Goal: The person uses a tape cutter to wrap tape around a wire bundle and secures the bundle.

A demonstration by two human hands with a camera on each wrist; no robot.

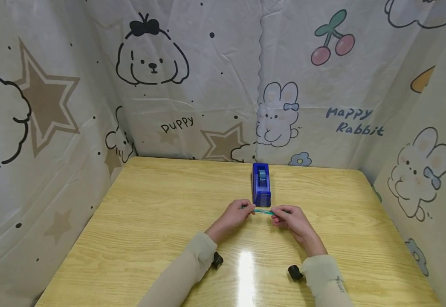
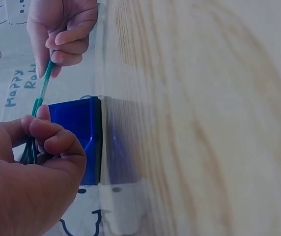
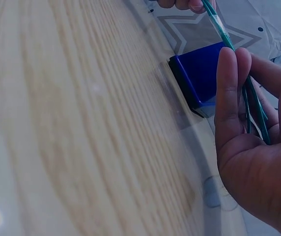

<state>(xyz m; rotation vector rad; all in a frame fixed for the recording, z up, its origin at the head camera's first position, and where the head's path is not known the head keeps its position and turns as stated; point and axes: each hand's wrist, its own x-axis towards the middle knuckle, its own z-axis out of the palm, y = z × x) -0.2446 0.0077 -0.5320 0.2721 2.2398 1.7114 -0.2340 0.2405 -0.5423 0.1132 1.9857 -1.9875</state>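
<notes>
One pinch from the left hand (image 1: 239, 213), one from the right hand (image 1: 291, 219), and that's the green strands (image 1: 262, 211) held toward both ends, the slim bundle spanning the gap just on the near side of the blue tape dispenser (image 1: 262, 187) standing on the desk (image 1: 161, 213). Mid-span there's a pale, glossy section (image 2: 44, 87), probably tape, and it looks like the weak spot: too hard a tug or twist could work it loose, while a slack grip on either side could let the free tails (image 3: 262, 125) splay and slip.
</notes>
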